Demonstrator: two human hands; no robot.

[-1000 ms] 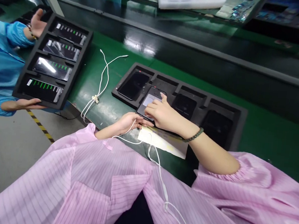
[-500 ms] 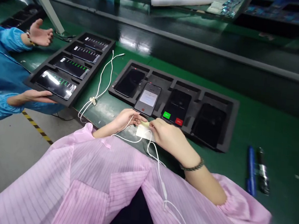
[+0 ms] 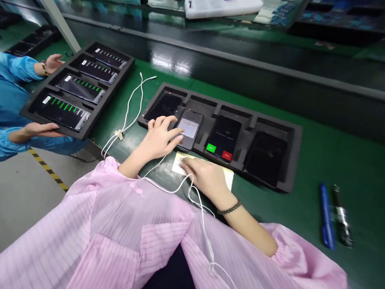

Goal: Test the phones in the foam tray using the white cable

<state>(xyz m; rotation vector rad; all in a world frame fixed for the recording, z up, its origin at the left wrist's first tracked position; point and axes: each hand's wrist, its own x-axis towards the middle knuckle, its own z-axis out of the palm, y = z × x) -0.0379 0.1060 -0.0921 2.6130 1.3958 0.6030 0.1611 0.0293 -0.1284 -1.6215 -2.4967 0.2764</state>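
Observation:
My left hand [image 3: 161,138] is open, its fingers spread over the lower left of a phone [image 3: 190,125] with a lit grey-and-white screen; the fingertips overlap the screen, though contact is hard to tell. That phone sits in a black foam tray [image 3: 295,159]. Below the tray my right hand [image 3: 207,177] is closed, thumb and fingers pinched at a white earphone cable [image 3: 178,189]; the cable's end is hidden in the grip. Under this hand lies a pale yellow-and-white paper [image 3: 229,175]. A phone with green and red buttons [image 3: 224,136] occupies the neighbouring slot.
Dark phones [image 3: 265,158] fill the tray's outer slots. A blue pen [image 3: 326,216] and a black-and-silver pen [image 3: 343,218] lie right. Another white cable [image 3: 127,115] runs left of the tray. At left, a co-worker's hands [image 3: 42,128] hold a second phone tray [image 3: 88,123].
My left hand has moved up from the paper to the lit phone and spread its fingers. My right hand has shifted slightly left and down. The co-worker's upper hand has moved to the tray's edge.

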